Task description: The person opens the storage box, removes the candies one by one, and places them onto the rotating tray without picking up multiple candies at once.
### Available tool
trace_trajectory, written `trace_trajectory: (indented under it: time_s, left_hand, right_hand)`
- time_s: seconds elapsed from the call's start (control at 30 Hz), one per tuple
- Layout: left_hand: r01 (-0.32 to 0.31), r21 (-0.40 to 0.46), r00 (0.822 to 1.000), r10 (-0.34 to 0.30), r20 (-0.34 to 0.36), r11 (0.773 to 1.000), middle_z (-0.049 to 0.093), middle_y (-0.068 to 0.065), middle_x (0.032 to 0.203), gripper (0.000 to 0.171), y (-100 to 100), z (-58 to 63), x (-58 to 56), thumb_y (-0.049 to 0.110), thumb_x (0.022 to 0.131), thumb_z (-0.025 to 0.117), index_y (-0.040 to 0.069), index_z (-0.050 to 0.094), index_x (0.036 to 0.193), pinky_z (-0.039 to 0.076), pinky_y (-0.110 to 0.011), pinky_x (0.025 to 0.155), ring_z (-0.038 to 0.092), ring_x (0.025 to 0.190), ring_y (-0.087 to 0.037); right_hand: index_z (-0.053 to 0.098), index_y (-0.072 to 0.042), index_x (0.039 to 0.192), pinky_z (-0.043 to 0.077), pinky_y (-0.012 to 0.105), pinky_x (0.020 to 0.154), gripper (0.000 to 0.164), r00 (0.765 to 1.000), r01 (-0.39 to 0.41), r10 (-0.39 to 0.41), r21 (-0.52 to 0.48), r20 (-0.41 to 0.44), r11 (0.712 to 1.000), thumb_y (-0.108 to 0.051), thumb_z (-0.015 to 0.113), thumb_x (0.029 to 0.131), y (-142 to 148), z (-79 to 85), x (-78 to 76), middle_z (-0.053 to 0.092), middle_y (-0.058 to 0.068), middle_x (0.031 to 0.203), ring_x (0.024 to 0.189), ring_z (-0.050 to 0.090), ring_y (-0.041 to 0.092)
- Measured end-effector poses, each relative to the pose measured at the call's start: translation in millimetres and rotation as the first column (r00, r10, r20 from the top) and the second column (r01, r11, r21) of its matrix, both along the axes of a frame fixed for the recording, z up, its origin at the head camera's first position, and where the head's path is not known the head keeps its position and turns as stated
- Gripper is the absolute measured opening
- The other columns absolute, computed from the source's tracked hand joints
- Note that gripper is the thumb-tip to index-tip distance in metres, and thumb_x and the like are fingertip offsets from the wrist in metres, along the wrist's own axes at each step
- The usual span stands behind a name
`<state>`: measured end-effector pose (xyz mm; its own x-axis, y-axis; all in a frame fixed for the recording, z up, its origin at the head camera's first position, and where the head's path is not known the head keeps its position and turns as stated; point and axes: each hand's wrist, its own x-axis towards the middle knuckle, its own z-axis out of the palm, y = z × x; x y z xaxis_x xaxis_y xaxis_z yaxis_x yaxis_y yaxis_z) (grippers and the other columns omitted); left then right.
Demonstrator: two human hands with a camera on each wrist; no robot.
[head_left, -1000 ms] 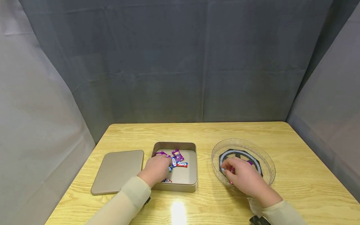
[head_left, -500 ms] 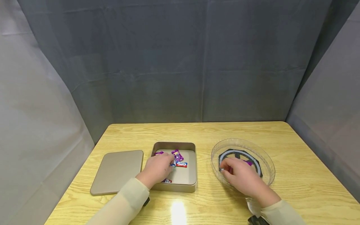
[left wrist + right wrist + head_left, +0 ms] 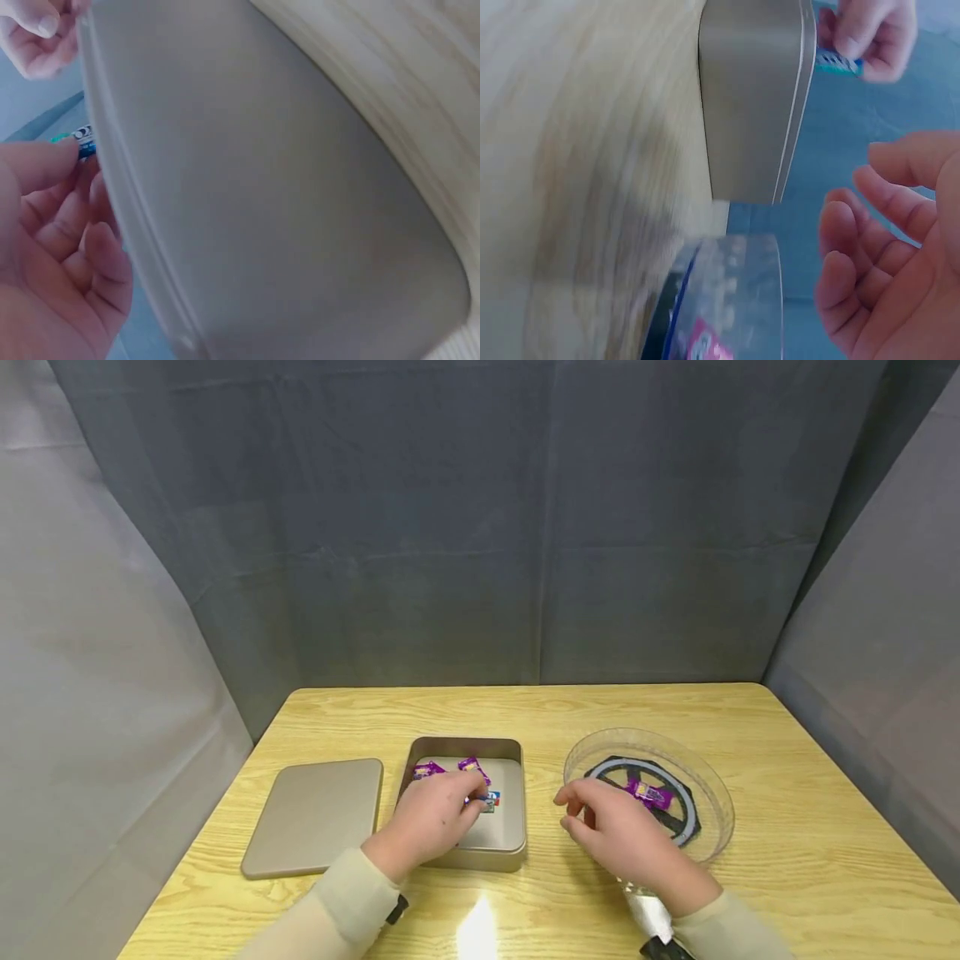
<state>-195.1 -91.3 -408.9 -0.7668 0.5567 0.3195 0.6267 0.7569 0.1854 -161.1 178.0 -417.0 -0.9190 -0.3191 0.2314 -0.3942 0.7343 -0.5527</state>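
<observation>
My left hand point(image 3: 431, 817) is over the beige metal tin point(image 3: 480, 860), pinching a small blue-and-green wrapped candy point(image 3: 84, 139) between thumb and fingers. In the right wrist view the same candy point(image 3: 838, 61) shows just above the tin's rim. Purple-wrapped candies point(image 3: 427, 769) lie inside the tin, partly covered by the hand. My right hand point(image 3: 622, 833) hovers at the left side of a clear round bowl point(image 3: 722, 789), its fingers loosely bent. Nothing shows between them in the right wrist view. Purple-wrapped candy point(image 3: 649, 794) lies in the bowl.
The tin's flat lid point(image 3: 315, 817) lies on the wooden table point(image 3: 555, 910) to the left of the tin. Under the candy in the bowl is a dark ring-shaped piece point(image 3: 686, 827) with a pale band. Grey cloth point(image 3: 420, 527) hangs behind the table.
My left hand has moved right within the tin area and now holds the blue-and-green candy up. My right hand has shifted left out of the bowl, uncovering the purple candy.
</observation>
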Motion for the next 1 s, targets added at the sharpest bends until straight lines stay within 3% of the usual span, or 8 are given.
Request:
trace_trajectory:
  time_s: [0.3,0.57,1.0]
  left_hand:
    - [0.086,0.100,0.995,-0.091,0.045,0.991,0.061,0.017,0.079,0.005,20.1,5.7,13.2,0.023,0.089,0.066,0.024,0.063,0.092,0.042,-0.017,0.052,0.046,0.061,0.004]
    - [0.162,0.113,0.987,-0.159,-0.035,0.980,0.062,0.017,0.077,0.005,35.3,0.7,18.2,0.024,0.088,0.068,0.025,0.064,0.092,0.040,-0.012,0.052,0.043,0.060,0.008]
    - [0.156,0.143,0.985,-0.164,0.047,0.977,0.061,0.018,0.079,0.005,45.8,-1.6,23.3,0.026,0.090,0.066,0.026,0.065,0.095,0.040,-0.012,0.052,0.044,0.061,0.007]
  right_hand:
    - [0.058,-0.030,0.104,0.049,0.025,0.061,0.025,0.996,-0.085,0.085,-0.009,-0.042,0.996,-0.019,0.071,0.085,-17.4,-1.0,3.1,0.058,-0.019,0.095,0.072,0.051,0.000]
    - [0.054,-0.031,0.101,0.049,0.025,0.054,0.027,0.991,-0.126,0.124,-0.033,-0.053,0.991,-0.020,0.072,0.085,-27.4,-4.6,7.3,0.059,-0.019,0.093,0.072,0.053,0.000]
    - [0.051,-0.033,0.089,0.047,0.025,0.052,0.022,0.995,-0.091,0.089,-0.041,-0.044,0.995,-0.022,0.071,0.087,-25.0,-4.4,10.5,0.055,-0.020,0.075,0.066,0.051,0.001]
